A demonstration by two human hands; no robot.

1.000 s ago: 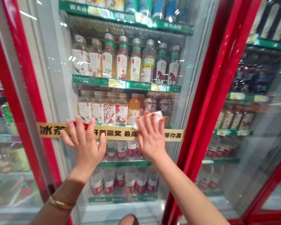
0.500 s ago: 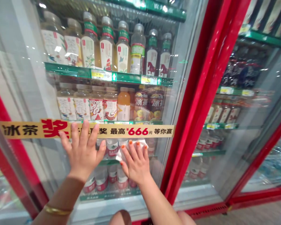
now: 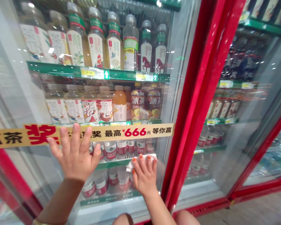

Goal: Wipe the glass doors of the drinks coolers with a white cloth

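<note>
My left hand (image 3: 73, 154) lies flat and spread on the glass door (image 3: 173, 103) of a red-framed drinks cooler, its fingertips over the yellow banner sticker (image 3: 121, 132). Lower down and to the right, my right hand (image 3: 144, 173) presses a white cloth (image 3: 131, 165) against the same glass with its fingers laid over it. Behind the glass stand rows of tea bottles (image 3: 96, 40) on green shelves and small red-labelled water bottles (image 3: 118, 147) lower down.
The red door frame (image 3: 196, 93) runs diagonally just right of my right hand. A second glass-doored cooler (image 3: 243, 93) with more bottles stands to the right. Brown floor (image 3: 259, 212) shows at the bottom right. My knees show at the bottom edge.
My right hand has slid the cloth down the glass, from the banner to well below it near the frame. My left hand stayed flat on the glass. The view dropped lower.
</note>
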